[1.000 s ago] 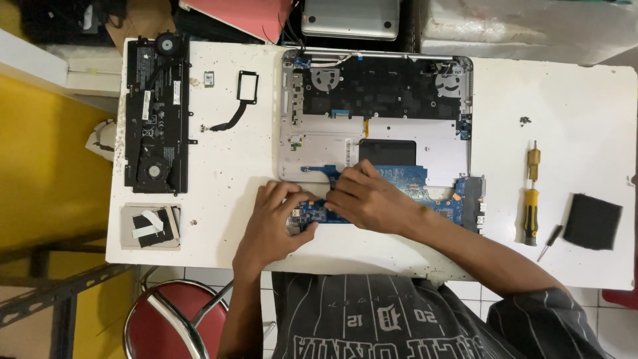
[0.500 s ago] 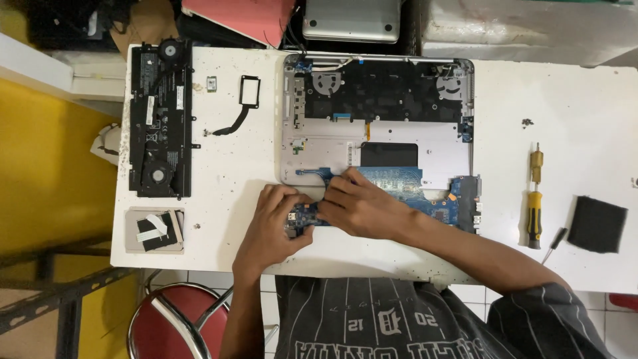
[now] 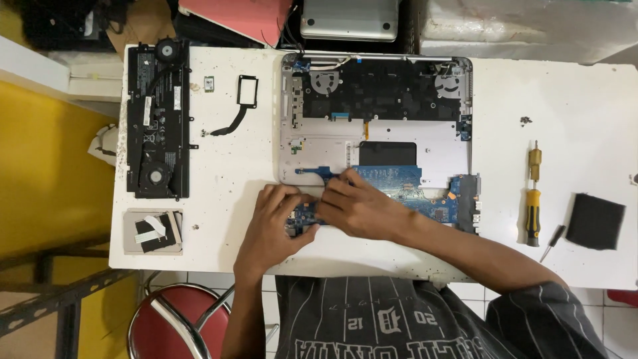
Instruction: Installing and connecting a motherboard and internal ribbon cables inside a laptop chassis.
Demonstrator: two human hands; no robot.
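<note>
At the near edge of the white surface (image 3: 219,219), a blue circuit board (image 3: 405,189) lies across the lower part of an opened silver laptop shell (image 3: 319,143), and both hands press on its left end. The left hand (image 3: 272,226) curls its fingers onto the board's corner, seemingly pinching it, though the grip is partly hidden; the right hand (image 3: 355,206) lies flat, fingers together. Handling it well likely means lifting evenly by the edges, without flexing.

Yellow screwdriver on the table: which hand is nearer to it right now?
Right. The right hand rests on the blue circuit board, on the yellow screwdriver's side; the left hand sits farther away beyond it.
</note>
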